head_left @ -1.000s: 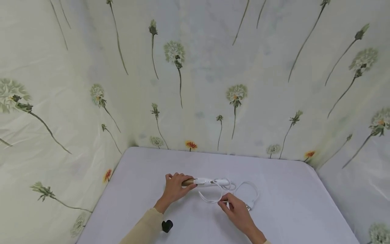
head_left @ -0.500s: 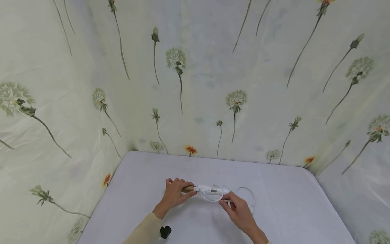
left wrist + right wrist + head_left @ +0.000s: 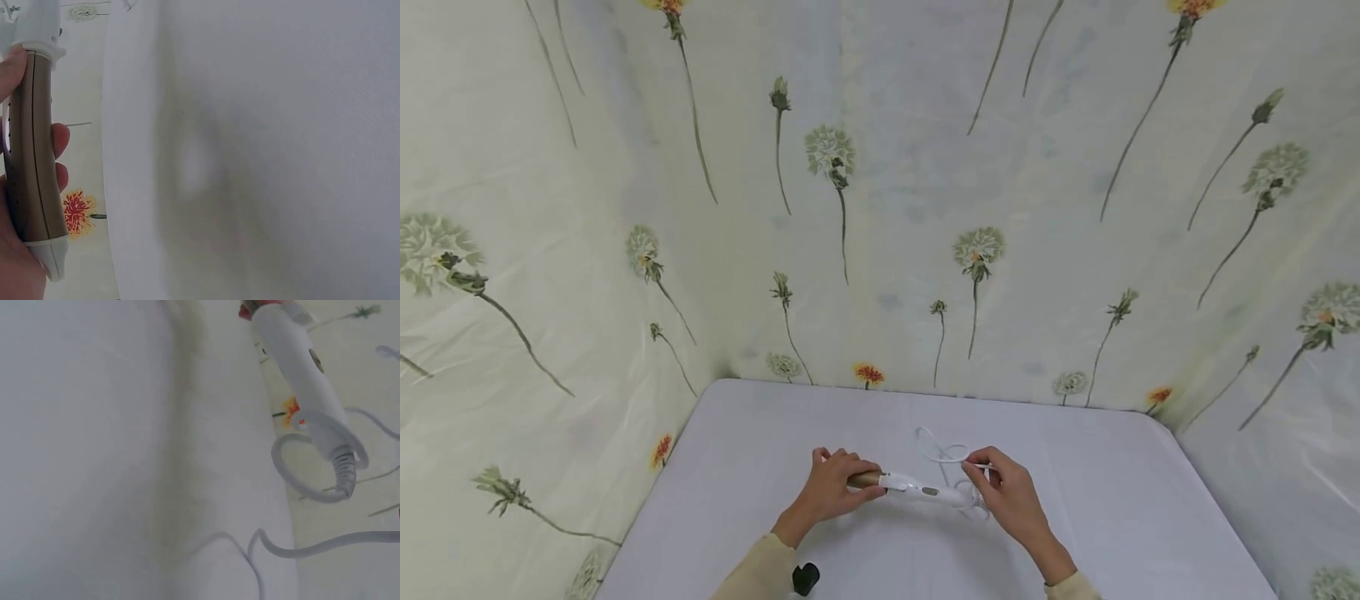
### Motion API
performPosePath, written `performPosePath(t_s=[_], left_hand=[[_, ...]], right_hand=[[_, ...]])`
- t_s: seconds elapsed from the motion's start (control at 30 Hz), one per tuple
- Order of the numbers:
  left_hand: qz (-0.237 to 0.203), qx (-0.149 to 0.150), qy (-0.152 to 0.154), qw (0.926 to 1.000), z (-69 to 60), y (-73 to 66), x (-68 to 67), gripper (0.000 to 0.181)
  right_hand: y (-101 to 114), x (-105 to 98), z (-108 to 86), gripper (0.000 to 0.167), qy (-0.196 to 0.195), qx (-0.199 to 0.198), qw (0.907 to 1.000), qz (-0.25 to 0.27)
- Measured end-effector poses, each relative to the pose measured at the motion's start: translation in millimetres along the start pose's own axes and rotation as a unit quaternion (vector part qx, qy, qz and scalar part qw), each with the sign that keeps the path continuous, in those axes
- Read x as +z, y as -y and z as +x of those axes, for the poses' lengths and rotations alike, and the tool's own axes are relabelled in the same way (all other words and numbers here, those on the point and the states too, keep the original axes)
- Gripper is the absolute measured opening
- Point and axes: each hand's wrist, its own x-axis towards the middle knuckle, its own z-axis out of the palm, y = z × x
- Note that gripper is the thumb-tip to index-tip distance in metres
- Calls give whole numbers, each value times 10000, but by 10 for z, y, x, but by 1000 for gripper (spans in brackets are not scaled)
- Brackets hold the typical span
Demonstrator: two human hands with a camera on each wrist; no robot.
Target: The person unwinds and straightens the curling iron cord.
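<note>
A white hair curling iron (image 3: 937,493) with a gold-brown barrel (image 3: 36,150) is held above the white-covered table. My left hand (image 3: 832,490) grips it round the barrel, thumb on one side and fingers on the other. Its white tip (image 3: 50,257) shows below my palm in the left wrist view. My right hand (image 3: 1013,498) pinches the white power cord (image 3: 942,458) near the handle end. In the right wrist view, cord loops (image 3: 306,487) circle the handle's end. The plug is not clearly visible.
A small black object (image 3: 806,578) lies on the table (image 3: 775,408) near my left sleeve (image 3: 760,571). Flower-patterned cloth (image 3: 895,208) hangs behind the table and along both sides.
My right hand has moved up and right with the pinched cord, and the cord loop has swung from in front of the handle to behind it. The left hand keeps its grip.
</note>
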Motion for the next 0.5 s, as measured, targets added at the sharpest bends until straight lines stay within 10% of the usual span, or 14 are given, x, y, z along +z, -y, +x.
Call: performPosePath(t_s=[0.5], left_hand=[[-1020, 267, 490, 9932, -90, 50, -29, 33]], right_hand=[[-336, -55, -103, 9, 373, 134, 9959, -815]])
